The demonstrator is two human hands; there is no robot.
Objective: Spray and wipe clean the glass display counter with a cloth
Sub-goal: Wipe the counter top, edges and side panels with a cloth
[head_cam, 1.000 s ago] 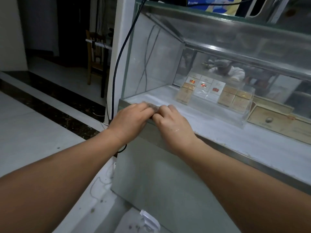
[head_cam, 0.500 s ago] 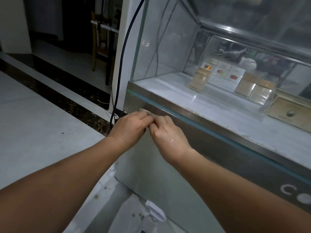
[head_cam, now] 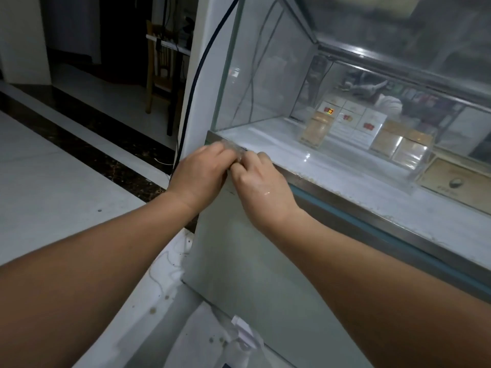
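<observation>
Fingers [head_cam: 220,153] of left hand [head_cam: 202,173] and right hand [head_cam: 261,187] curl, pinching the cloth [head_cam: 235,151] against the table's [head_cam: 345,199] front-left corner rim; cigarette packs [head_cam: 342,120] stand inside its glass case.

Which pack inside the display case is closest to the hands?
The upright tan pack at the group's left front, before the white red-marked packs. The other tan packs lie farther right from the left hand and right hand pinching the cloth.

The cable [head_cam: 196,83] is black. The floor [head_cam: 53,181] is pale grey-white, crossed by a dark band flecked brown. The counter [head_cam: 345,193] has a steel-grey rim over a teal stripe. Inside, white packs [head_cam: 369,126] bear red marks beside tan packs [head_cam: 317,128]. The cloth [head_cam: 237,153] is grey.
</observation>
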